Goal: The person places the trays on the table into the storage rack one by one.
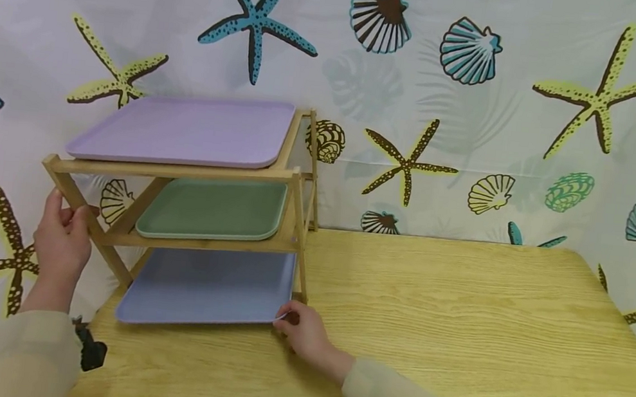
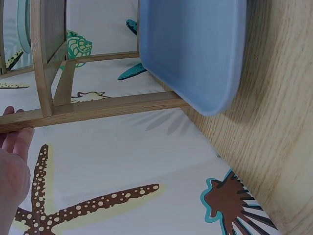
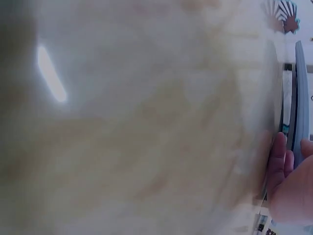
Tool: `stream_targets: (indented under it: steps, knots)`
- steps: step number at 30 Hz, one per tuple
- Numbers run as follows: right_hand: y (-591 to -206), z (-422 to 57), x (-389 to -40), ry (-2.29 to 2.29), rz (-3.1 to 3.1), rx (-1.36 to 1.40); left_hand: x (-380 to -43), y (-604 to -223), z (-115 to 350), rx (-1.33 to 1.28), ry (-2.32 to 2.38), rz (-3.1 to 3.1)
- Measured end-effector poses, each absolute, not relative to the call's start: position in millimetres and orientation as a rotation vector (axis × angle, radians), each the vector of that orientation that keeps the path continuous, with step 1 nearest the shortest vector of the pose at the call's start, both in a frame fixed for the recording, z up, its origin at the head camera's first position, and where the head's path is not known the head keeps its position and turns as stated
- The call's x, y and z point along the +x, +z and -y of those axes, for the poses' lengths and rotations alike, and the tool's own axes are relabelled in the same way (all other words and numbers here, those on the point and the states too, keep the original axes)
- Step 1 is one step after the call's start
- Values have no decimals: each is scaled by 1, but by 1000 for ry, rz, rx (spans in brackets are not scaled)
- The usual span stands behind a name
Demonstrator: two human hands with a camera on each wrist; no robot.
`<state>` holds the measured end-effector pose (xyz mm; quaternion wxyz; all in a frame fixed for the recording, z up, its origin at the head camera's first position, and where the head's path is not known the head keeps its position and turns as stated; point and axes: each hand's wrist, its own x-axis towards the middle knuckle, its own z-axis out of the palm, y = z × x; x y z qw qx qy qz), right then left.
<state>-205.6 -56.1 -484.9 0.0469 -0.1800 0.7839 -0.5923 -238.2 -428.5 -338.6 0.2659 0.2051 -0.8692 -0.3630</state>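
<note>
A three-tier wooden rack (image 1: 181, 172) stands on the left of the table. On its top tier lies a purple tray (image 1: 191, 130), and a smaller green tray (image 1: 214, 210) sits on the middle one. At the bottom is a blue tray (image 1: 216, 285), its front edge jutting out past the rack. My left hand (image 1: 65, 240) grips the rack's front left slanted leg; part of its fingers also shows in the left wrist view beside the wooden bar (image 2: 112, 104). With thumb and fingers, my right hand (image 1: 308, 336) pinches the blue tray's front right corner.
The wood-grain table (image 1: 457, 316) extends to the right of the rack. Behind it hangs a white cloth (image 1: 357, 99) printed with starfish and shells, which also runs along both sides. The right wrist view is mostly a blurred, shiny tabletop (image 3: 146, 137).
</note>
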Motion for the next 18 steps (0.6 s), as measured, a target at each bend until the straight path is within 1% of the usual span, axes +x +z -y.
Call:
stream_targets:
  steps: [7,18]
  knots:
    - [-485,66,-219,-1863,-2400,-452,-238,-338,428,525,-982,2355]
    - [-489,86,-230,-1943,-2260,-199,-237,-340,431,513,-953,2343]
